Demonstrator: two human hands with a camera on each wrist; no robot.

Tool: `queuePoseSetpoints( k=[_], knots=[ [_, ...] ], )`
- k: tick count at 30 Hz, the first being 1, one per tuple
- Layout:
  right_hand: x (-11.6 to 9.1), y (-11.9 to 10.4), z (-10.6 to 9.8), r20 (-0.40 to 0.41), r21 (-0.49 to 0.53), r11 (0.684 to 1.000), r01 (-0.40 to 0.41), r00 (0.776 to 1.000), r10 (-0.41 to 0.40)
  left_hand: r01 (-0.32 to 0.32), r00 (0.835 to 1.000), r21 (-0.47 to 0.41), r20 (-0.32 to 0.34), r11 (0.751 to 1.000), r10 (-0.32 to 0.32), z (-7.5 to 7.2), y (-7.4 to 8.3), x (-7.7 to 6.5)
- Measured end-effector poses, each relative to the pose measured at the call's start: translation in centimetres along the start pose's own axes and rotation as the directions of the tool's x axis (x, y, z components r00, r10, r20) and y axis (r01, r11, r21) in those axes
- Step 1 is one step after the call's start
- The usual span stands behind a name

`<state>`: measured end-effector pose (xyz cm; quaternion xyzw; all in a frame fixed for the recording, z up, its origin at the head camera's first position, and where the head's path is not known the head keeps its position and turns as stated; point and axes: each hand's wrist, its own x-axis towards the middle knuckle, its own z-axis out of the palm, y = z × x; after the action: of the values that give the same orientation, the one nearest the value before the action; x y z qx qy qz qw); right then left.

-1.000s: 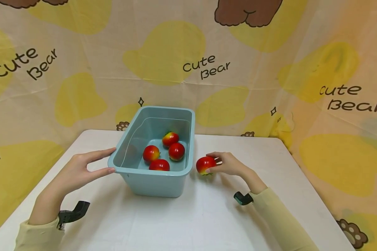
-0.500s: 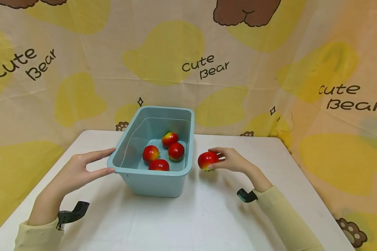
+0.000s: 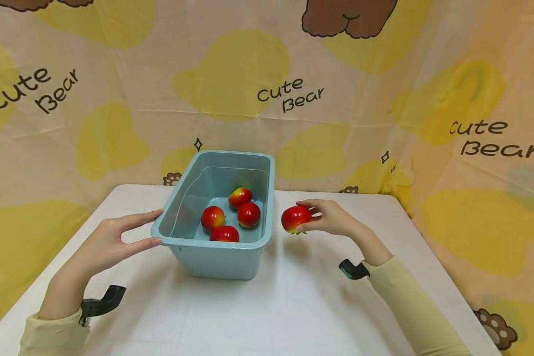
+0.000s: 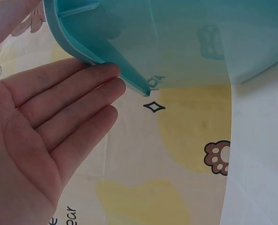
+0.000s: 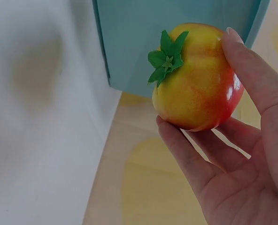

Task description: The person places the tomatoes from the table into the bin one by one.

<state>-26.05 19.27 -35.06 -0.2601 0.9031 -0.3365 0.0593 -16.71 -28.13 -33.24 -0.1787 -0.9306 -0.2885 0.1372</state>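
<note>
My right hand (image 3: 331, 217) pinches a tomato (image 3: 295, 219) between thumb and fingers, above the table and just right of the light blue bin (image 3: 222, 262). In the right wrist view this tomato (image 5: 195, 84) shows a yellow-and-red side with green leaves, its weight on the fingertips below and the thumb on top. My left hand (image 3: 109, 242) is at the bin's near left corner, thumb and fingertips at the rim. The left wrist view shows the fingers (image 4: 78, 103) straight beneath the rim. Inside the bin lie several red tomatoes (image 3: 248, 215).
The bin stands on a white table (image 3: 293, 306), close to its far edge. Behind hangs a cream and yellow cloth (image 3: 231, 74) printed with "Cute Bear". A dark camera strap (image 3: 100, 301) is on the left wrist, another camera (image 3: 353, 269) on the right.
My right hand has lifted the tomato off the table, moving it up and slightly right. The left hand has stayed at the bin's corner.
</note>
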Motion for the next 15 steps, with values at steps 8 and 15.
queuePoseSetpoints(
  k=[8,15],
  knots=[
    [0.0,-0.9,-1.2,-0.025,-0.043,0.999,0.031,0.999,-0.032,-0.002,1.0,0.001,0.0,1.0,0.002,0.0,0.0,0.0],
    [0.1,-1.7,-2.2,-0.013,-0.036,0.999,0.036,0.999,-0.036,0.022,1.0,-0.005,-0.006,1.0,-0.022,0.1,-0.1,-0.1]
  ],
)
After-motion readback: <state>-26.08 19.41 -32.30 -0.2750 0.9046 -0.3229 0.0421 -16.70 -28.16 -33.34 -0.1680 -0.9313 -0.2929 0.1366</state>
